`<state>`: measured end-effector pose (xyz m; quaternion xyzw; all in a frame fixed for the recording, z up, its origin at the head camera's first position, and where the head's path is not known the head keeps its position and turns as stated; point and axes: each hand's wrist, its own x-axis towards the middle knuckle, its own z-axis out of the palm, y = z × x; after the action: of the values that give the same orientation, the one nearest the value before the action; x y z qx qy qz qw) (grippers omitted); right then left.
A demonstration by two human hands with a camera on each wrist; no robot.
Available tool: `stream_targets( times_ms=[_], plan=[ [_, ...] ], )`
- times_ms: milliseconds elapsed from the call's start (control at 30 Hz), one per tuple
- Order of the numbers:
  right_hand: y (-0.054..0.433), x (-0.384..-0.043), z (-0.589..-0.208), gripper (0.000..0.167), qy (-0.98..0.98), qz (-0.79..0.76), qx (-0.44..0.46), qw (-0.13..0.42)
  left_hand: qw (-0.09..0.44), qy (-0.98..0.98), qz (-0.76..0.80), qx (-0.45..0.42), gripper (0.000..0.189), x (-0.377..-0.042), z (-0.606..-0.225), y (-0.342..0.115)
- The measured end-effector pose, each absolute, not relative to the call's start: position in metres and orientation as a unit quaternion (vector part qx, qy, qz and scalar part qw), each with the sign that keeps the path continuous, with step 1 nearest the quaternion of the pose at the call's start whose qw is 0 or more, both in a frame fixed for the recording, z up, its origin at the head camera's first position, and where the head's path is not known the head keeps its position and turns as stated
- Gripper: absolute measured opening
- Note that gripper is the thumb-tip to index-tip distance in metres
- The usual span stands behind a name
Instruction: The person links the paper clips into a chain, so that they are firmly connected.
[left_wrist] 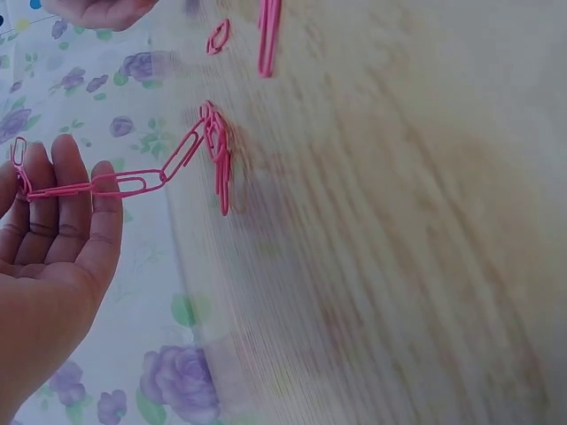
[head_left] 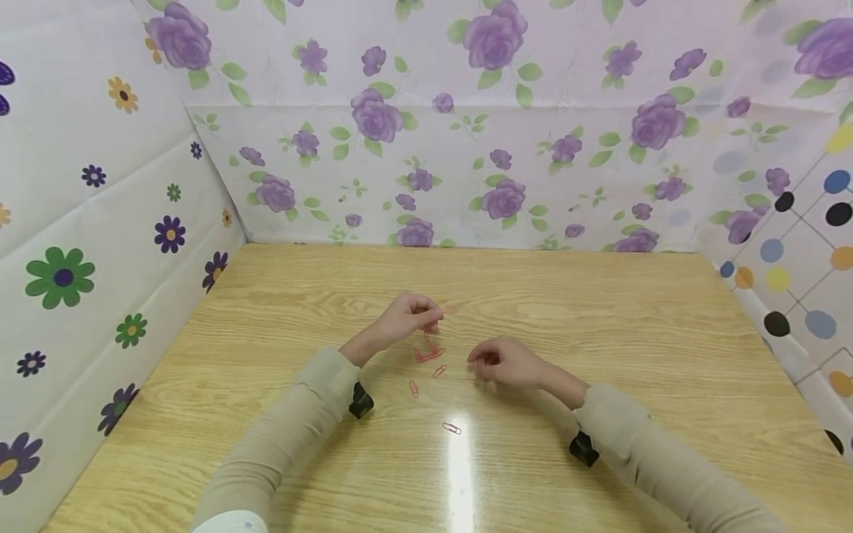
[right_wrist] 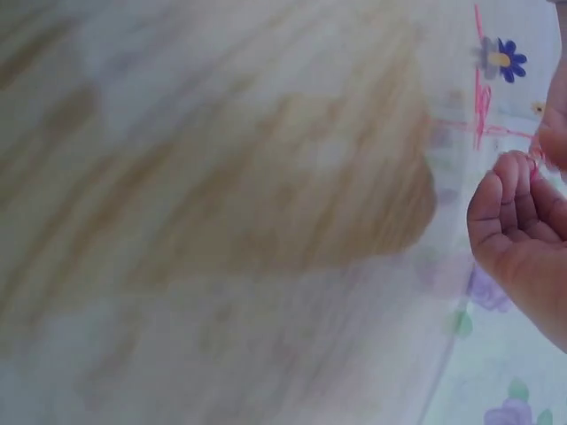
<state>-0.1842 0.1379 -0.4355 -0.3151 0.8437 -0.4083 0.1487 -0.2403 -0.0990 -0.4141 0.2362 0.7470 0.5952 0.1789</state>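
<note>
In the head view my left hand pinches one end of a chain of linked pink paper clips. The chain droops from the thumb and fingertips to a bunched part on the table. To its right, my right hand is held with bent fingers, the thumb near the forefinger. A faint pinkish trace shows at its fingertips; I cannot tell if it holds a clip. Loose paper clips lie nearby: one clip beside the bunch, a second clip below it, and a third clip nearer the front.
The wood-grain table carries a bright light reflection at its front middle. Behind it hangs a purple-flowered sheet, with a daisy-patterned sheet on the left and a dotted one on the right. Both wrists wear small black cameras.
</note>
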Motion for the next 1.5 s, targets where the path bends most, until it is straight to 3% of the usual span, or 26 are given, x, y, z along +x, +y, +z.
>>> stream_targets(
  times_ms=[400, 767, 1067, 1500],
  plan=[
    [0.146, -0.190, -0.427, 0.014, 0.861, -0.422, -0.265, 0.102, 0.165, 0.768, 0.560, 0.263, 0.022, -0.239, -0.413, -0.096],
    [0.143, -0.196, -0.423, 0.004, 0.866, -0.453, -0.205, 0.054, 0.108, 0.795, 0.499, 0.328, 0.017, -0.236, -0.410, -0.087],
    [0.138, -0.195, -0.414, 0.006, 0.865, -0.461, -0.200, 0.004, 0.081, 0.804, 0.449, 0.382, 0.016, -0.233, -0.408, -0.083],
    [0.129, -0.193, -0.410, 0.005, 0.861, -0.475, -0.183, -0.002, 0.076, 0.813, 0.412, 0.404, 0.018, -0.233, -0.410, -0.079]
  ],
)
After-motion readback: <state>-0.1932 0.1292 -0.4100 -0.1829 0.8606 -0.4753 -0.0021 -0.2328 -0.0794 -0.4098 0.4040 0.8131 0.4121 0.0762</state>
